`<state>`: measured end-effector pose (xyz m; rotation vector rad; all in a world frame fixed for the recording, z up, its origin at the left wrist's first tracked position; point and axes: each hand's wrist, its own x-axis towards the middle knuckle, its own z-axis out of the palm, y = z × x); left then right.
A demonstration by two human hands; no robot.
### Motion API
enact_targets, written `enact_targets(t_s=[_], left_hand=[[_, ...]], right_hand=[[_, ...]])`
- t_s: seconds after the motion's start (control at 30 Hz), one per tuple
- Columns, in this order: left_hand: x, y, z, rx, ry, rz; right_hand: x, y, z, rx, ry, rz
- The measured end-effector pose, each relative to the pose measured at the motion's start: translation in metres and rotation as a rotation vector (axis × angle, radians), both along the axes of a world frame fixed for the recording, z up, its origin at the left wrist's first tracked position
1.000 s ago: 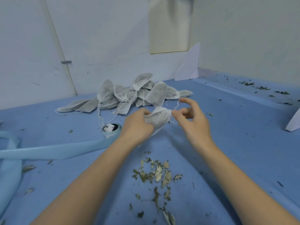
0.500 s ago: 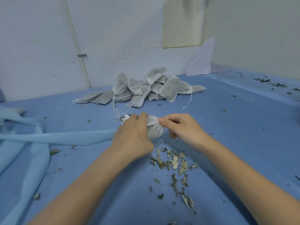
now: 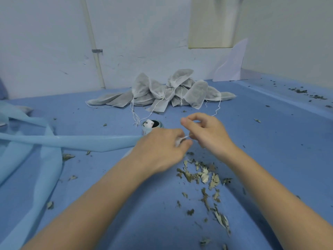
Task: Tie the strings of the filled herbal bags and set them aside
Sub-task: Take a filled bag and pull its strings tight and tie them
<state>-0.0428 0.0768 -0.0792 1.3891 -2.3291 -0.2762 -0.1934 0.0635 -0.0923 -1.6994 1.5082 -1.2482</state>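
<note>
Your left hand [image 3: 158, 150] covers and grips a small herbal bag [image 3: 178, 141], so only a white bit of it shows at your fingertips. Your right hand [image 3: 207, 132] pinches the bag's string [image 3: 186, 136], stretched between both hands. The hands are close together above the blue desk [image 3: 270, 150]. The pile of bags [image 3: 171, 91] lies behind, near the wall. Dry leaves [image 3: 201, 175] lie below your hands.

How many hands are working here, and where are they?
2. The left hand covers the herbal bag at table centre; the right hand, just beside it, pinches the bag's string.
</note>
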Motion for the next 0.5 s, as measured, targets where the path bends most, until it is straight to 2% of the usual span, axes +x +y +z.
enact_targets(t_s=[0.07,0.13,0.2,0.3,0.37,0.43,0.5], left_hand=[[0.002,0.000,-0.002,-0.064,-0.001,-0.024],[0.004,-0.002,-0.006,-0.101,0.043,0.003],[0.003,-0.002,-0.012,-0.047,0.184,0.029],[-0.004,-0.001,-0.020,0.104,0.521,0.023],[-0.009,-0.001,-0.024,0.193,0.736,0.019],[-0.010,-0.003,-0.028,0.238,0.903,0.045],[-0.009,-0.003,-0.032,0.221,0.965,0.073]], right_hand=[[0.001,0.001,-0.001,-0.050,0.114,-0.064],[0.001,0.003,0.001,-0.024,0.115,-0.131],[0.001,0.005,0.004,0.140,-0.112,-0.133],[0.003,0.007,0.005,0.391,-0.682,-0.013],[0.006,0.010,0.001,0.495,-0.995,0.084],[0.010,0.013,-0.001,0.524,-1.203,0.172],[0.014,0.016,-0.002,0.495,-1.298,0.211]])
